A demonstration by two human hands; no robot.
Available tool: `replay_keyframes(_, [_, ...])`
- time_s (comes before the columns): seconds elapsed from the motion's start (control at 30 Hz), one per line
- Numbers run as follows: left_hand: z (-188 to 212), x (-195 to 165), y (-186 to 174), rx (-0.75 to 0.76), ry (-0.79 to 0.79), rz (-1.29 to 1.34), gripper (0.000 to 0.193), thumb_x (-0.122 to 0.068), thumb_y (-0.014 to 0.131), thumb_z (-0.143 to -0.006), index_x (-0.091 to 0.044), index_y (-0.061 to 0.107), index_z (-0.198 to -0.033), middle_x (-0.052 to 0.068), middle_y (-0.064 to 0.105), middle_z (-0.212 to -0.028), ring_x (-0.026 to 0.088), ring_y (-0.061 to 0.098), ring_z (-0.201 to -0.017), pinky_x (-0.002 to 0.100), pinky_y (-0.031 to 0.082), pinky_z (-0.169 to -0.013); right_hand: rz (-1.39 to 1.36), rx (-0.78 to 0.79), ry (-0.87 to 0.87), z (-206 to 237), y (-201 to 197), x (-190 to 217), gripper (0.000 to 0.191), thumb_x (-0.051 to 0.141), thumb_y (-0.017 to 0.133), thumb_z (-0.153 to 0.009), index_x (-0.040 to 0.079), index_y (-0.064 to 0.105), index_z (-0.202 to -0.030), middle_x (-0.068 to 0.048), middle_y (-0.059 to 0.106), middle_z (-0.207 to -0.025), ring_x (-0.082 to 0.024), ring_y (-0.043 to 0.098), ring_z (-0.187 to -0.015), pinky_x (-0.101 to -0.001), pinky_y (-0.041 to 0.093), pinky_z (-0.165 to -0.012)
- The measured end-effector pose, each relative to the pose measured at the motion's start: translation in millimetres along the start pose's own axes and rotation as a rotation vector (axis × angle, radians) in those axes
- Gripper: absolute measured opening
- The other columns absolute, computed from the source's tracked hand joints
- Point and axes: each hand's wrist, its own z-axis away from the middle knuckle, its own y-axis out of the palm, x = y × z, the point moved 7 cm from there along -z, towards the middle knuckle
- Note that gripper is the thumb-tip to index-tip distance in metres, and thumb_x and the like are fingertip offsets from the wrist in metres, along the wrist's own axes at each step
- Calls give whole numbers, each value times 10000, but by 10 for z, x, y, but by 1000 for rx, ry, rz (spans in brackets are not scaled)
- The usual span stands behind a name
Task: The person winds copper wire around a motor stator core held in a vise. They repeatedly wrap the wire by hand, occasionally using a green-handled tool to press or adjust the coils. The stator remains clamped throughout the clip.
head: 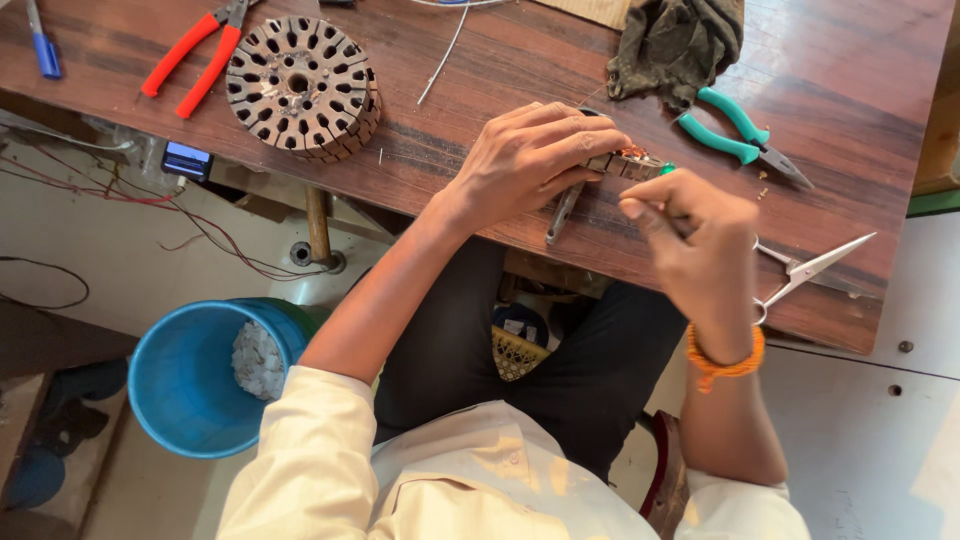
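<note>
L hand (pixel 530 160) grip: fingers curled down tight over a small metal part w/ copper winding (pixel 628 163), pinning it to the worktop (pixel 480 140) near the front edge. Looks like a clamp-style hold so the part doesn't shift. A slim metal tool (pixel 563 213) pokes out from under the palm toward the near edge; can't tell if the hand actually grips it or it just lies there.

R hand (pixel 700 250) grip: thumb + fingers pinched shut, just right of the part, knuckles toward cam. Seems to hold something thin w/ a green tip at the part's end, but the item itself is mostly hidden, so can't name it. Orange thread band (pixel 725 362) on that wrist.

Outward:
- scissors (pixel 805 272) just right of R hand, open, blades pointing right, within easy reach
- green-handled pliers (pixel 740 130) farther back right, beside a dark rag (pixel 680 40)
- round slotted stator core (pixel 302 85) far left, lying flat, red-handled pliers (pixel 190 58) touching/beside it
- loose wire (pixel 445 55) far centre, blue pen (pixel 42 45) far left corner

Below the worktop: blue bucket (pixel 190 385) w/ white scraps, left of the person's knee, red wires on the floor. Tools fan out around the hands, part kept at the near edge, close to the body.
</note>
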Motion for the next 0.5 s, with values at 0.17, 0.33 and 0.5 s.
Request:
replay_keyframes(0.17, [13, -21, -5, -4, 8, 4, 454, -230, 771, -996, -223, 597, -1415, -50, 672, -1344, 182, 662, -1188, 355, 572, -1024, 126, -23, -343, 97, 300, 29, 87, -53, 729, -948, -5, 692, -1011, -113, 696, -891, -184, 681, -763, -303, 527, -684])
replay_keyframes(0.33, [132, -279, -94, -93, 306, -315, 484, -229, 787, -948, -318, 633, -1398, -48, 595, -1396, 190, 549, -1255, 378, 447, -1092, 202, -74, -318, 193, 571, -196, 97, -35, 740, -896, 11, 720, -979, -141, 707, -906, -307, 696, -762, -376, 526, -658])
replay_keyframes(0.5, [340, -300, -105, -11, 327, -285, 286, -203, 804, -941, -171, 731, -1216, -64, 603, -1401, 170, 547, -1263, 372, 439, -1096, 196, 12, -326, 371, 520, -159, 104, 47, 815, -859, 26, 716, -885, -114, 699, -811, -279, 663, -640, -360, 501, -575])
